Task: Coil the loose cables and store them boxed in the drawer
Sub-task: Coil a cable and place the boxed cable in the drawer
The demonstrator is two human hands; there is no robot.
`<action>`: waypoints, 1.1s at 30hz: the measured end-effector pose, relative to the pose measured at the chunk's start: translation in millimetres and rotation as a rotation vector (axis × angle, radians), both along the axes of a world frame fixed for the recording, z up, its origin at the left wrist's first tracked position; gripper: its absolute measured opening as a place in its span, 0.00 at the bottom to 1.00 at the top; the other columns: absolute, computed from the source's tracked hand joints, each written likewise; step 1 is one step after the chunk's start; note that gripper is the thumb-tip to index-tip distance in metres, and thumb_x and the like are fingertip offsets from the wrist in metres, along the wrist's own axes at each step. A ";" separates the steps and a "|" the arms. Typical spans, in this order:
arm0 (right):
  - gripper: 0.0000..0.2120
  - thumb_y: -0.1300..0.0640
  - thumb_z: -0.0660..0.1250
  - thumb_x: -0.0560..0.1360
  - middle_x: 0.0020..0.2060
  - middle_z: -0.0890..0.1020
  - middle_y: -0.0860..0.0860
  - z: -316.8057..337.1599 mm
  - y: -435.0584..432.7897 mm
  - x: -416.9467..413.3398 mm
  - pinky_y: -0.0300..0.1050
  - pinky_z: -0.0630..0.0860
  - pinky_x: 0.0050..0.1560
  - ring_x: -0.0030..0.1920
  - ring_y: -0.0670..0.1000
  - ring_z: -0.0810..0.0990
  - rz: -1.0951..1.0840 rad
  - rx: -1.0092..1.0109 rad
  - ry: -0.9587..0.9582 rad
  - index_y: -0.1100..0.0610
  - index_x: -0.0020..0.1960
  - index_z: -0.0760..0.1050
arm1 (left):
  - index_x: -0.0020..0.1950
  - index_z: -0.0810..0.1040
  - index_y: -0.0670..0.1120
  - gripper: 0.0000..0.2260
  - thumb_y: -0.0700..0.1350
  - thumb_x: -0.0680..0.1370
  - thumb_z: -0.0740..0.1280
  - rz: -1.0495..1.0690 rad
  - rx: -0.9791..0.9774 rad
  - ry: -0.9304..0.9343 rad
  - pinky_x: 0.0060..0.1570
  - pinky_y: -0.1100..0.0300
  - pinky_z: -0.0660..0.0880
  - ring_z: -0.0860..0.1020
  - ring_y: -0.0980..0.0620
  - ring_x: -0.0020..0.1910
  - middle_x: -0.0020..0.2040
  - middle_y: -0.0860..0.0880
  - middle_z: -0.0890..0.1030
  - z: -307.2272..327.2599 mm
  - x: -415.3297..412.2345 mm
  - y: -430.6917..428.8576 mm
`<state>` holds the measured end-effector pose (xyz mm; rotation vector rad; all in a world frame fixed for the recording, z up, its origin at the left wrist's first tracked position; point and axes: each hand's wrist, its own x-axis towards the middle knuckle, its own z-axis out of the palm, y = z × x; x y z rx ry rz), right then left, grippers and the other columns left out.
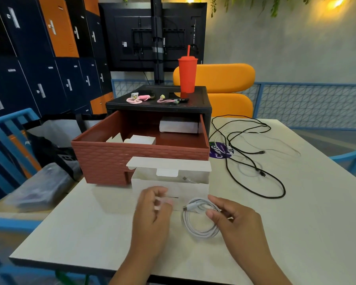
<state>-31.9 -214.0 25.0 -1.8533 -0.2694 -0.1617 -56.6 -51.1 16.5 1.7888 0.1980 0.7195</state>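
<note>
At the near edge of the table (90,223), the coiled white cable (195,229) lies between the two hands. The right hand (234,223) grips it, thumb and curled fingers pinching the turns at the loop's upper right. The lower part of the loop rests on the tabletop.

The left hand (152,214) sits just left of the coil, not touching it. Its fingers are curled around a small pinkish strap (163,201), too blurred to name for sure, likely a cable tie.

The key relation is that the cable's plug ends point left off the top of the loop, toward the left fingers. The bundle there runs roughly left to right, so a tie would wrap across it from the left. The right hand is the nearer one and steadies the coil.

The open white cardboard box (193,190) stands directly beyond the coil, flap up, with a connector already visible inside. Behind it the brick-pattern drawer (132,159) is pulled open, with white boxes in it.

A loose black cable (284,189) sprawls well off to the right, uncoiled, with thin white ones beside it. I judge the task about mid-way.
</note>
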 end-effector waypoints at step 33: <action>0.15 0.53 0.61 0.71 0.53 0.76 0.30 1.1 1.5 1.9 0.19 0.64 0.51 0.49 0.37 0.74 -0.177 -0.162 -0.723 0.45 0.58 0.73 | 0.62 0.59 0.77 0.41 0.40 0.66 0.75 -0.408 0.184 0.064 0.58 0.65 0.72 0.75 0.63 0.59 0.59 0.70 0.73 -11.6 14.8 28.1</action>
